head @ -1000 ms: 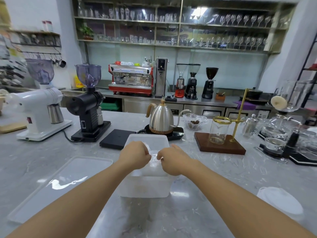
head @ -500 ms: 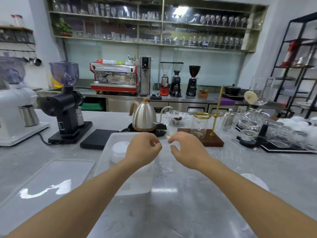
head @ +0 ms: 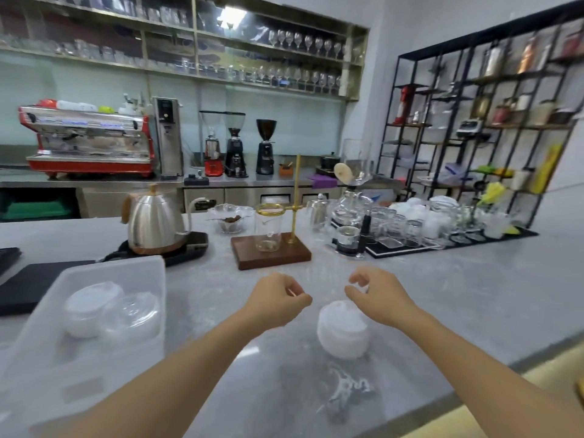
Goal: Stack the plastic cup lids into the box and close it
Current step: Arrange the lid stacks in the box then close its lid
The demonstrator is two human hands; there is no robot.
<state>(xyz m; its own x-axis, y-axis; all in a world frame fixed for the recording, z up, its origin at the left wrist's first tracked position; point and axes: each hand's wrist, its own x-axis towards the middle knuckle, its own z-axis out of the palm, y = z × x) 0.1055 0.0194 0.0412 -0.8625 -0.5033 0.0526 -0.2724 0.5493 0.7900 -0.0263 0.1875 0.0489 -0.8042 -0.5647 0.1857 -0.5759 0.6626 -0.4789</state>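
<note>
Head-worn view, facing forward-down – close over counter (head: 442,295)

Grey marble counter (head: 442,295), box (head: 104,336), lid stack (head: 343,333), kettle base (head: 189,248)

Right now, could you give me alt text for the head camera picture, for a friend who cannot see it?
Two bare hands, left hand and right hand, hover loosely curled and empty above a white stack of cup lids on a grey marble counter. To the left, an open translucent box holds two lid stacks; a kettle and café glassware stand behind.
</note>
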